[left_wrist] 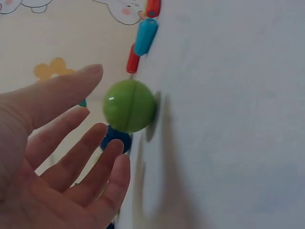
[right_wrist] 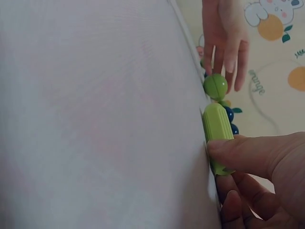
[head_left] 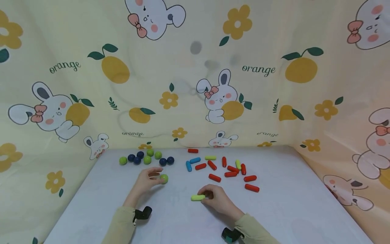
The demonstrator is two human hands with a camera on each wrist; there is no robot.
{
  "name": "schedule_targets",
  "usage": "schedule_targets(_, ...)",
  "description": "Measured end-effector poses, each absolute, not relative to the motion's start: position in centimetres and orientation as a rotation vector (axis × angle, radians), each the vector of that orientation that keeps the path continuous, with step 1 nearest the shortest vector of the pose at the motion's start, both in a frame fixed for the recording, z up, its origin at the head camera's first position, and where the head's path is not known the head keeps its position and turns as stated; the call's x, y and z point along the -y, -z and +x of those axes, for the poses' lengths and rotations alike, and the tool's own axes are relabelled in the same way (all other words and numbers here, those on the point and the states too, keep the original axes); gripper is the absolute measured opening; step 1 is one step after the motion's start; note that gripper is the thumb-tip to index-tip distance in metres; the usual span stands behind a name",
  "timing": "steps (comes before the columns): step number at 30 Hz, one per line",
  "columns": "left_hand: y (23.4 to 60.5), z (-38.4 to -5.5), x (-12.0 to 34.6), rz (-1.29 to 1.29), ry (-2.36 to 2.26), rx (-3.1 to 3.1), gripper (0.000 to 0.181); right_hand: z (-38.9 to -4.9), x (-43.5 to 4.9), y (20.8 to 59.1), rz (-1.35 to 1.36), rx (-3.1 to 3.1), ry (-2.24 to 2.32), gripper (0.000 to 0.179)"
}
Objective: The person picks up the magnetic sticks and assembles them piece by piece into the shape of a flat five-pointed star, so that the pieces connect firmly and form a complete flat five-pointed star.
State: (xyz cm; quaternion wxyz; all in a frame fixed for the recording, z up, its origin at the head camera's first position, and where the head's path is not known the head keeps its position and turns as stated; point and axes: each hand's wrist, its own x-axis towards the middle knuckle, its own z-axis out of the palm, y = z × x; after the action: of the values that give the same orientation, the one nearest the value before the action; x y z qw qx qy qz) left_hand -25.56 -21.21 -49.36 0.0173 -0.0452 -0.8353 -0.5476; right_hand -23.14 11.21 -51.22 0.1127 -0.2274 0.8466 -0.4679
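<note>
The lime stick [head_left: 196, 198] is at the near middle of the table [head_left: 176, 220], lying crosswise in the head view, one end toward the left. The right hand [head_left: 217, 199] pinches its other end between thumb and fingers; the right wrist view shows ridges along the stick, with the thumb laid across it. Whether the stick touches the table cannot be told.

Farther back and to the left, a green ball [head_left: 164, 179] with a thin seam sits on the table. The left hand [head_left: 146, 180] is just beside it, fingers spread loosely and thumb held apart; in the left wrist view a gap shows between thumb tip and ball.

Beyond the left hand, near the back edge, stand four more green balls [head_left: 147, 159] and five dark blue balls [head_left: 137, 160], two of the blue ones together at the right end of the group.

Beyond the right hand lie scattered sticks: ten red sticks [head_left: 214, 178], two blue sticks [head_left: 195, 160] near each other at the left, and two more lime sticks [head_left: 210, 158], one among the reds at the right.

The person wears pale sleeves [head_left: 120, 223], with a black device [head_left: 230, 235] on each wrist. Behind the table hangs a cream cloth [head_left: 189, 61] printed with rabbits, oranges and flowers.
</note>
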Motion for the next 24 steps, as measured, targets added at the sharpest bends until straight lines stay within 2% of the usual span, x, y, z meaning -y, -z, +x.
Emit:
schedule_targets(8, 50.4, -26.1, 20.3, -0.191, 1.602, 2.629, 0.041, -23.1, -11.3, 51.3, -0.672, -2.488, 1.372, 0.025)
schedule_targets(16, 50.7, -26.2, 19.6, -0.112, 1.545, 2.675, 0.031, -23.2, -11.4, 51.4, -0.676, -2.483, 1.380, 0.025)
schedule_targets(24, 50.8, -25.9, 19.1, -0.086, 1.559, 2.672, 0.032, -23.3, -11.4, 51.6, -0.673, -2.473, 1.391, 0.025)
